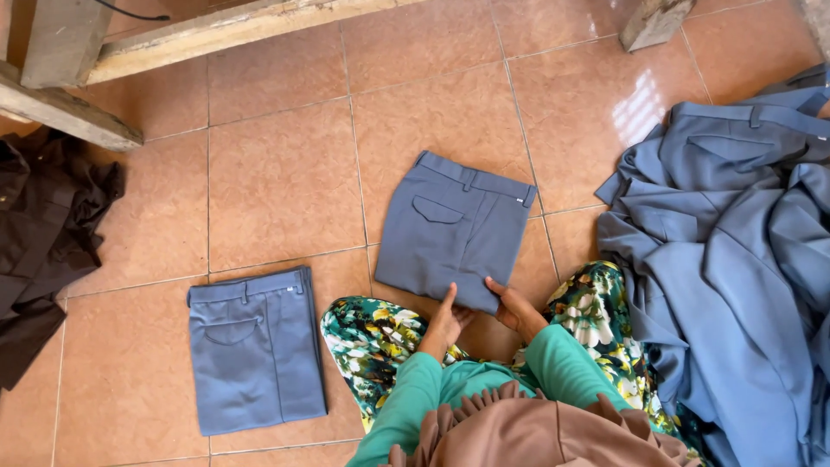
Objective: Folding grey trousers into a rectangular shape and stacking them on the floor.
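Observation:
A folded pair of blue-grey trousers (452, 227) lies flat on the tiled floor in front of my knees, waistband away from me. My left hand (445, 322) rests its fingertips on the near edge of that fold. My right hand (516, 307) touches the same edge just to the right, thumb pointing at the cloth. Both hands press or pinch the hem; the fingers look close together. My sleeves are teal, and my lap is covered in green flowered fabric (372, 337).
A second folded pair of blue-grey trousers (255, 348) lies at my left. A loose heap of the same blue-grey garments (735, 259) fills the right side. Dark brown cloth (39, 233) sits at far left. Wooden beams (78, 112) cross the top.

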